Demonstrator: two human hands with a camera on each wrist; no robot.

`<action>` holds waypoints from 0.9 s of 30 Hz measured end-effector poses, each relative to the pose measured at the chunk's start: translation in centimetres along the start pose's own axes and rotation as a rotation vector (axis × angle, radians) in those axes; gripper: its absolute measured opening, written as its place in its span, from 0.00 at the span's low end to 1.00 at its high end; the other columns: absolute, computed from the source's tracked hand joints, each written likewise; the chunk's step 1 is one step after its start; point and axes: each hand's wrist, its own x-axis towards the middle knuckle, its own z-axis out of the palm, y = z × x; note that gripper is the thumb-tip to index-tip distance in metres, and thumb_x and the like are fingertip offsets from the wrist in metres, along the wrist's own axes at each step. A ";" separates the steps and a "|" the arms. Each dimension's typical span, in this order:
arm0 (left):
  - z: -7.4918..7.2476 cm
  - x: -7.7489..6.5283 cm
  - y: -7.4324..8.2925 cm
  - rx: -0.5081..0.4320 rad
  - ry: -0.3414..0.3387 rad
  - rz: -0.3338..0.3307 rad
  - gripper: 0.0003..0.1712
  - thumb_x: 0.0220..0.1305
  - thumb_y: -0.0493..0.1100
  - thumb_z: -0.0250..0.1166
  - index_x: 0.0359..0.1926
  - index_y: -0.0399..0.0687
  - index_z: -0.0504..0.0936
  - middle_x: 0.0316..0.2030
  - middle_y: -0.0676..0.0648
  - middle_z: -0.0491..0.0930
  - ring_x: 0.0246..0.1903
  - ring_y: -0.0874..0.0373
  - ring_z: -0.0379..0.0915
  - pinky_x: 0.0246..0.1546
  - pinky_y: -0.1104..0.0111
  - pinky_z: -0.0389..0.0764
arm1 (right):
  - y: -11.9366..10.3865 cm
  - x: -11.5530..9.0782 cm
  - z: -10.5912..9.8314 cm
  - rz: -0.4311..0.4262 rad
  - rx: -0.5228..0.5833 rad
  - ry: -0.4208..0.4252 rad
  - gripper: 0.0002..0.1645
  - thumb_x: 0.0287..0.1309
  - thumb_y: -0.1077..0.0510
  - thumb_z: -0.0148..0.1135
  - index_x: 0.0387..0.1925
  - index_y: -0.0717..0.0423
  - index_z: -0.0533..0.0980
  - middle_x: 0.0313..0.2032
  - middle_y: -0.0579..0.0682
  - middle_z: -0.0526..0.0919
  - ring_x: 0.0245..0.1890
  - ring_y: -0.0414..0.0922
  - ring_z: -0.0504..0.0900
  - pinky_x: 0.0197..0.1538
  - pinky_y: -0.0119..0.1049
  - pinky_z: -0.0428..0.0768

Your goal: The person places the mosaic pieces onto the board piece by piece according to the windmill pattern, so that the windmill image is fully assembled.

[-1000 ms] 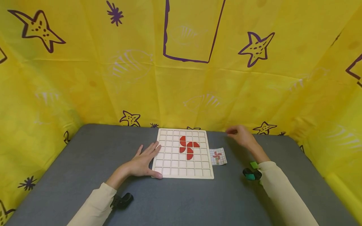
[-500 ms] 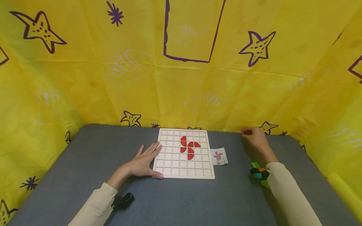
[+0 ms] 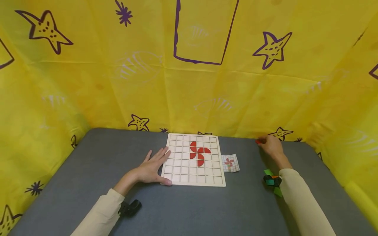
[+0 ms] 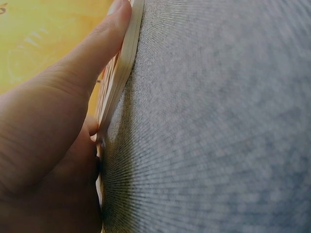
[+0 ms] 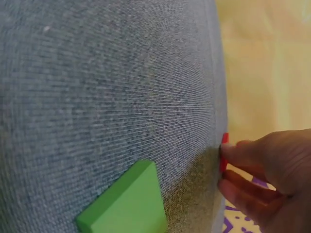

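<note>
My left hand [image 3: 150, 168] lies spread along the left edge of a pale wooden grid board [image 3: 180, 170], fingertips and thumb resting on its rim. In the left wrist view the thumb [image 4: 104, 39] lies over the board's edge. Several red quarter-round pieces [image 3: 200, 160] form a pinwheel on the board's grid. At the far right of the table, my right hand [image 3: 271, 146] pinches a small red piece [image 5: 224, 151] by thumb and fingertips, close over the cloth. The fingers partly hide that piece.
A small printed card [image 3: 230, 163] with a red pinwheel pattern lies against the board's right side. Green blocks [image 5: 131, 204] lie on the grey table [image 3: 189, 209] under my right wrist, with orange showing beside them. A yellow patterned curtain [image 3: 189, 91] stands behind the table.
My right hand has moved to the right, away from the card, and a red piece now shows at its fingertips. The left hand and board stay put.
</note>
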 end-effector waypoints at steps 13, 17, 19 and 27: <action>0.0 0.1 0.0 -0.001 -0.003 0.009 0.69 0.47 0.69 0.72 0.77 0.38 0.46 0.77 0.38 0.39 0.75 0.40 0.32 0.68 0.39 0.28 | -0.7 -0.2 -0.5 -0.015 0.067 -0.018 0.15 0.54 0.63 0.71 0.41 0.71 0.83 0.38 0.66 0.86 0.41 0.63 0.82 0.44 0.56 0.79; 0.0 0.1 0.0 -0.003 -0.003 0.008 0.69 0.47 0.69 0.72 0.77 0.38 0.46 0.77 0.38 0.38 0.75 0.40 0.32 0.68 0.39 0.27 | -0.9 -0.5 -1.1 -0.036 0.086 -0.029 0.12 0.54 0.62 0.71 0.37 0.69 0.85 0.36 0.64 0.86 0.39 0.61 0.82 0.43 0.55 0.80; 0.0 0.1 0.0 -0.004 -0.002 0.009 0.69 0.47 0.69 0.72 0.77 0.38 0.46 0.77 0.38 0.38 0.75 0.40 0.32 0.68 0.39 0.27 | -1.1 -0.6 -1.6 -0.043 0.092 -0.042 0.11 0.55 0.62 0.70 0.36 0.68 0.85 0.36 0.63 0.87 0.39 0.61 0.83 0.43 0.55 0.80; 0.1 0.0 -0.2 -0.001 0.004 0.017 0.69 0.47 0.70 0.72 0.76 0.37 0.46 0.77 0.38 0.39 0.75 0.40 0.33 0.68 0.39 0.28 | -2.3 -0.8 -2.7 -0.035 0.152 -0.112 0.14 0.61 0.59 0.66 0.42 0.67 0.85 0.37 0.61 0.87 0.37 0.56 0.84 0.42 0.51 0.81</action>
